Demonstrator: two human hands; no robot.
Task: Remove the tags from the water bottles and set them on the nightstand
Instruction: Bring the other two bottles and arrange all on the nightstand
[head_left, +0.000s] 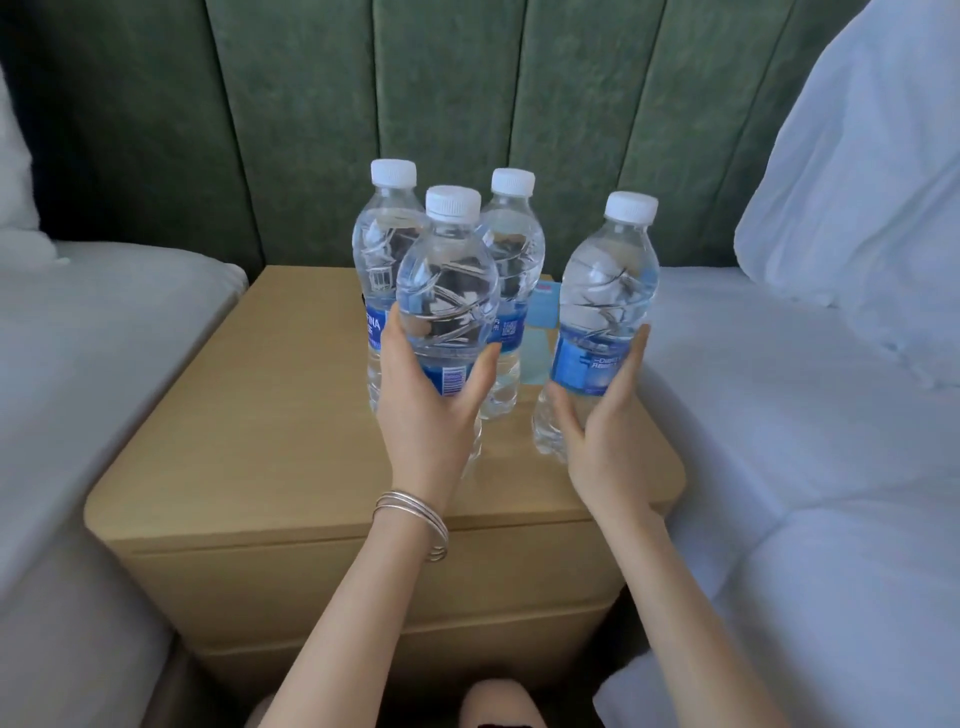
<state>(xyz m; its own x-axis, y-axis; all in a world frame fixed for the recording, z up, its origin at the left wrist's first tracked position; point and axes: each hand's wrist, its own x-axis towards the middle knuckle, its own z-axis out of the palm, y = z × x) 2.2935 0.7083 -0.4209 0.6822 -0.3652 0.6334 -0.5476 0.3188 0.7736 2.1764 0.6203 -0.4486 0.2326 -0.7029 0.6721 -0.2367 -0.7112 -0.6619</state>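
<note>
Several clear water bottles with white caps and blue labels stand over a light wooden nightstand (260, 415). My left hand (426, 415) grips the front middle bottle (447, 296) around its label. My right hand (602, 431) holds the right bottle (602, 301) at its lower half, thumb up along its side. Two more bottles stand behind: one at the back left (379, 244), one at the back middle (514, 244). A light blue paper tag (543, 312) lies on the nightstand between the back middle bottle and the right bottle. I see no tag on any bottle neck.
A bed with white sheets (810, 441) lies to the right, with a white pillow (872, 171) against the green padded headboard (311, 104). Another white bed (93, 338) flanks the nightstand on the left. Silver bangles (415, 514) circle my left wrist.
</note>
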